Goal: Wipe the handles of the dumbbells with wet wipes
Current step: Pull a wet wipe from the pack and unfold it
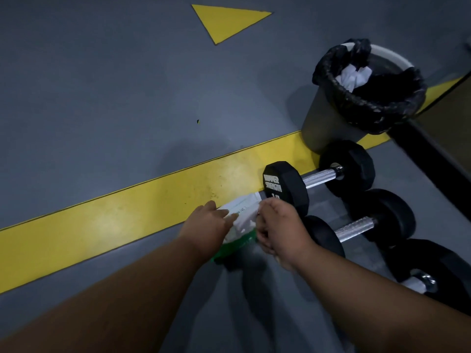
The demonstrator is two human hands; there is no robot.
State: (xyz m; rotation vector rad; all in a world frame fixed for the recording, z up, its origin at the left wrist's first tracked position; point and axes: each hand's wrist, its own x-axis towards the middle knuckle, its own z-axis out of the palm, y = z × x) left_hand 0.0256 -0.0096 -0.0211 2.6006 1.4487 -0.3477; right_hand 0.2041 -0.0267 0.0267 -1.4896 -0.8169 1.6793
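A green and white pack of wet wipes (235, 240) lies on the grey floor next to the dumbbells. My left hand (207, 226) rests flat on the pack with straight fingers. My right hand (277, 233) has curled fingers that pinch a white wipe (246, 225) at the pack's opening. Three black dumbbells lie side by side at the right: the far one (318, 178) and the middle one (356, 228) show bare steel handles. The near one (420, 276) is partly behind my right forearm and has something white on its handle.
A grey bin (328, 118) lined with a black bag stands behind the dumbbells and holds crumpled white wipes (353, 75). A wide yellow stripe (127, 215) crosses the floor. A black bar (433, 154) runs along the right side. A yellow triangle (224, 21) marks the far floor.
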